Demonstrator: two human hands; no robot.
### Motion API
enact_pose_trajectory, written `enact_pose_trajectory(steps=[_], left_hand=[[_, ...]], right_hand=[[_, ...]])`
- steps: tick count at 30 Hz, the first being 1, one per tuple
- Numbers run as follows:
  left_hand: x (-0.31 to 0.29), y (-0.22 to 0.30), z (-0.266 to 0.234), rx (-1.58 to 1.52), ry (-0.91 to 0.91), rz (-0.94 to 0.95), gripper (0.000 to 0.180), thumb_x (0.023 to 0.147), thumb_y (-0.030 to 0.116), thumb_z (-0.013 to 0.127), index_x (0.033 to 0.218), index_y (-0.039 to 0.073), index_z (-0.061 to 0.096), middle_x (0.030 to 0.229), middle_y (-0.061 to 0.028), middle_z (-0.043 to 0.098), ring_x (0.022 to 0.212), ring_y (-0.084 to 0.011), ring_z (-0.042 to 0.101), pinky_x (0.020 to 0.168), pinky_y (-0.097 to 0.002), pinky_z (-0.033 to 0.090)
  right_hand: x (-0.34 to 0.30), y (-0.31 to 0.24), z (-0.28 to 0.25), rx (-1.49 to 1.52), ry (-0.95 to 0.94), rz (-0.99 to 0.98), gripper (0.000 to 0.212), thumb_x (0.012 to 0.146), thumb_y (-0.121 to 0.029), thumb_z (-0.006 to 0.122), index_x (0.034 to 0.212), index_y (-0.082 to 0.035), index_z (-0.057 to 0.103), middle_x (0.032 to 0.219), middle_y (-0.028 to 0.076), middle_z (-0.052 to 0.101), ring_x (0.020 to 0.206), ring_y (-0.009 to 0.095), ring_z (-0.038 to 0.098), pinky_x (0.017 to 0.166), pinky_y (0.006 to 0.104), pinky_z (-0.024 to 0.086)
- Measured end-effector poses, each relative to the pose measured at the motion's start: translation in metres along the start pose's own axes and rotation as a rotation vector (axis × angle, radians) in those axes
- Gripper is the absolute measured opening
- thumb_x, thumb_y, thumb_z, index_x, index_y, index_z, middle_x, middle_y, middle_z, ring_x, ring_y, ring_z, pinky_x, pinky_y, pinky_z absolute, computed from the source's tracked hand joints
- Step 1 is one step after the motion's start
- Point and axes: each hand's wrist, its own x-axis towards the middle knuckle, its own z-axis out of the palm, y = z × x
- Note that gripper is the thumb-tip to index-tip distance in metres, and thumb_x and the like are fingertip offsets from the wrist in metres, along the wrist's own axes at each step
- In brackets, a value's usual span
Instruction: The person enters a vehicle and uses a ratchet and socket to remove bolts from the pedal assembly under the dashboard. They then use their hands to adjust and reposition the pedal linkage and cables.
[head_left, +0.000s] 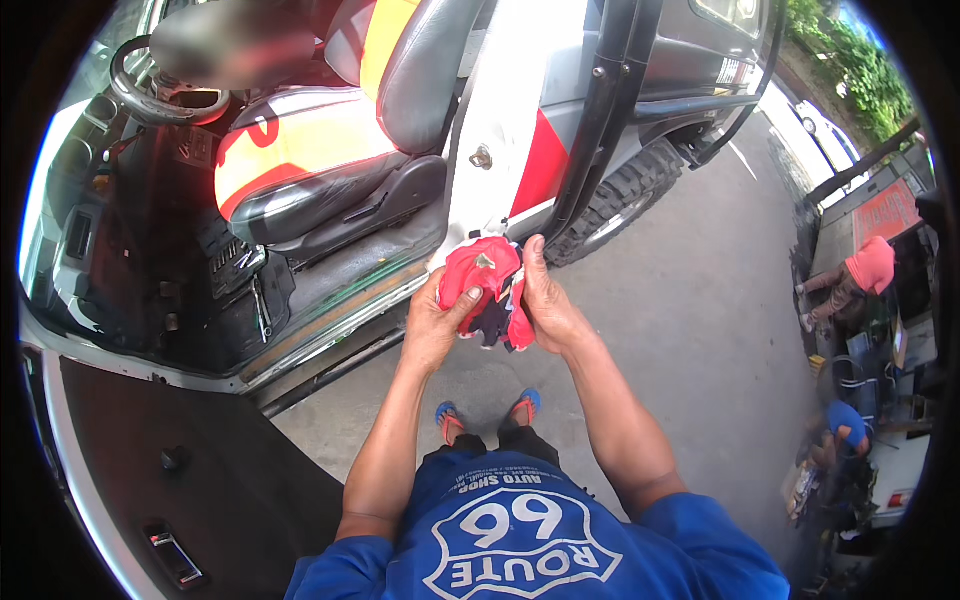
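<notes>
A crumpled red rag (482, 268) with black and white patches is held up between both hands, in front of the vehicle's open doorway. My left hand (436, 318) is closed on its left side, the thumb pressed across the red cloth. On the other side my right hand (550, 306) grips the rag's right edge, thumb pointing up; its fingers are partly hidden behind the cloth.
Before me stands an open vehicle with a black, orange and yellow seat (315, 150). A wrench (262, 310) and a tool set (234, 262) lie on its floor. Its door (190, 470) is swung out at left. A knobbly tyre (622, 200) and two people (872, 266) are right.
</notes>
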Motion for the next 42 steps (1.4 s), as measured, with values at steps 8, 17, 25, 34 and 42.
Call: enact_pose_trajectory(steps=[8, 17, 25, 34, 42], left_hand=[[-0.046, 0.04, -0.008, 0.064, -0.026, -0.037, 0.032, 0.094, 0.011, 0.076, 0.123, -0.002, 0.069, 0.109, -0.005, 0.074, 0.097, -0.012, 0.068, 0.091, -0.0301, 0.053], [-0.018, -0.034, 0.091, 0.419, 0.198, -0.038, 0.083, 0.107, 0.056, 0.044, 0.16, -0.004, 0.024, 0.164, -0.0306, 0.02, 0.153, -0.0424, 0.025, 0.123, -0.0474, 0.025], [0.035, -0.031, 0.003, -0.369, 0.098, -0.245, 0.057, 0.108, 0.053, 0.047, 0.115, -0.002, 0.062, 0.091, -0.0137, 0.071, 0.068, -0.0257, 0.073, 0.051, -0.0329, 0.061], [-0.051, 0.031, 0.105, -0.11, -0.358, 0.206, 0.041, 0.108, 0.032, 0.049, 0.129, -0.002, 0.056, 0.117, -0.0147, 0.066, 0.112, -0.0184, 0.059, 0.101, -0.0361, 0.046], [-0.007, 0.131, 0.041, 0.231, 0.27, 0.639, 0.061, 0.111, 0.052, 0.036, 0.139, -0.002, 0.043, 0.124, -0.02, 0.058, 0.114, -0.0264, 0.058, 0.102, -0.0389, 0.045]], right_hand=[[0.006, 0.001, -0.034, -1.498, 0.726, -0.414, 0.062, 0.096, -0.036, 0.069, 0.145, -0.003, 0.054, 0.14, 0.023, 0.053, 0.137, 0.041, 0.041, 0.113, 0.0566, 0.033], [0.056, 0.086, -0.066, -0.922, 0.614, -0.535, 0.027, 0.093, -0.027, 0.064, 0.111, -0.008, 0.07, 0.117, 0.011, 0.063, 0.115, 0.032, 0.057, 0.101, 0.0447, 0.046], [0.047, -0.067, 0.065, 0.026, 0.025, -0.685, 0.04, 0.106, -0.018, 0.058, 0.139, 0.003, 0.056, 0.125, 0.016, 0.066, 0.117, 0.026, 0.066, 0.106, 0.0402, 0.051], [-0.052, -0.22, 0.096, 0.909, -0.934, -1.155, 0.023, 0.093, -0.004, 0.062, 0.07, -0.003, 0.068, 0.06, 0.003, 0.054, 0.045, 0.01, 0.048, 0.042, 0.022, 0.043], [0.021, -0.079, 0.176, -0.813, 0.025, -1.164, 0.08, 0.108, -0.063, 0.025, 0.147, 0.001, 0.053, 0.148, 0.021, 0.053, 0.139, 0.031, 0.048, 0.121, 0.0448, 0.029]])
